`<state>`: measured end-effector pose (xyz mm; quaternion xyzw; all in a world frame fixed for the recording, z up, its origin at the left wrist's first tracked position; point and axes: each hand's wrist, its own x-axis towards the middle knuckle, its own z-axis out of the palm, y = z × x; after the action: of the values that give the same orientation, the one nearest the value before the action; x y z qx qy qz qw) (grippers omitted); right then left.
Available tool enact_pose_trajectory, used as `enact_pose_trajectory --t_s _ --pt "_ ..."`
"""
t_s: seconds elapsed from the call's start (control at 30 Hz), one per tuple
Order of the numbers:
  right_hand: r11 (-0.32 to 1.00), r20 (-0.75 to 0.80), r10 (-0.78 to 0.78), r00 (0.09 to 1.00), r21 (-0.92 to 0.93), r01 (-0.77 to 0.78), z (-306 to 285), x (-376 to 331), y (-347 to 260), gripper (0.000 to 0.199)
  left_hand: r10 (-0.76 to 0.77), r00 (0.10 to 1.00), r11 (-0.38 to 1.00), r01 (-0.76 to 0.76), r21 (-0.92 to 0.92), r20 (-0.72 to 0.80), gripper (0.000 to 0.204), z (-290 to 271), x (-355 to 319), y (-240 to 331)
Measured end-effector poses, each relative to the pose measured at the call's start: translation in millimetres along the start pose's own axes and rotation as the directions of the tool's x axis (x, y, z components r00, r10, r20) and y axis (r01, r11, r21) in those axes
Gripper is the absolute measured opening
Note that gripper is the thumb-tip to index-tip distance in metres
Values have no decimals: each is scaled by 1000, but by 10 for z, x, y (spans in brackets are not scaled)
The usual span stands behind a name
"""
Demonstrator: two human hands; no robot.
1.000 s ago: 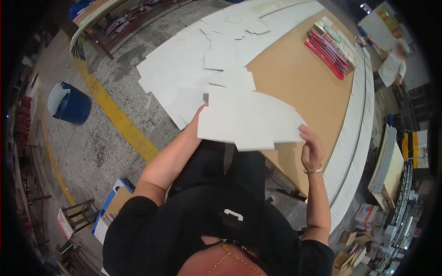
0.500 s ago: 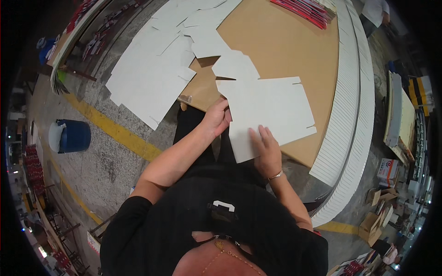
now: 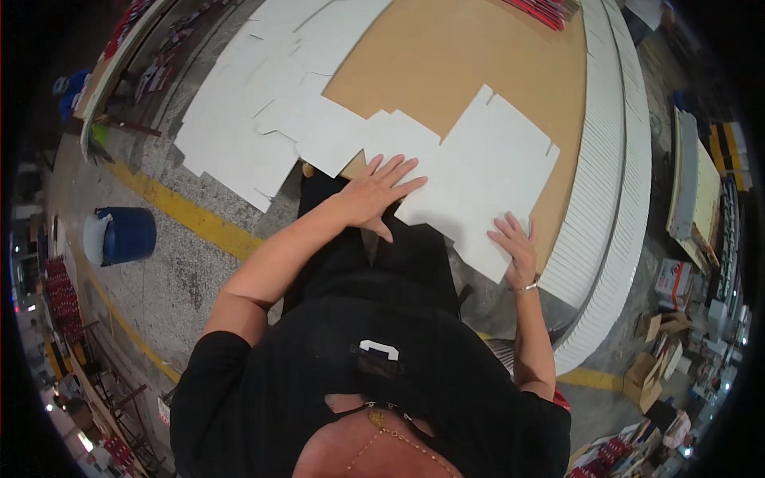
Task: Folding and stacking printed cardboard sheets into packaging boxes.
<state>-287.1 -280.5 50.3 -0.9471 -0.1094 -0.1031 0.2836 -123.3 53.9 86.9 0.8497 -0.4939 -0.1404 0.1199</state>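
Underfoot here the floor (image 3: 183, 279) is speckled grey, worn and stained, with a yellow stripe (image 3: 183, 207) painted slantwise across it. The brown worktop (image 3: 446, 56) fills the middle; off to the left stands another table (image 3: 119, 56), with a blue bucket (image 3: 134, 235) on the ground nearer by. Along the right, cardboard boxes (image 3: 644, 381) crowd together near a black-and-yellow panel (image 3: 723, 151). Small white lights (image 3: 85, 440) glint at the gloomy edges.

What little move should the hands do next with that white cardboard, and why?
Maybe slide the white cut cardboard sheet slightly farther onto the brown tabletop: its near corner seems to poke past the edge, the left hand has fingers spread over it, and the right hand is at its edge.
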Motion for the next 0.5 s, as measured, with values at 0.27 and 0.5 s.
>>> enact_pose_trajectory --t_s 0.27,0.5 --pt "979 -157 161 974 -95 -178 20 -270 -113 46 -20 928 1000 13 -20 -373 36 321 206 106" --pt "737 -403 649 646 118 -666 208 51 -238 56 -282 856 945 171 -277 -434 19 560 468 367"
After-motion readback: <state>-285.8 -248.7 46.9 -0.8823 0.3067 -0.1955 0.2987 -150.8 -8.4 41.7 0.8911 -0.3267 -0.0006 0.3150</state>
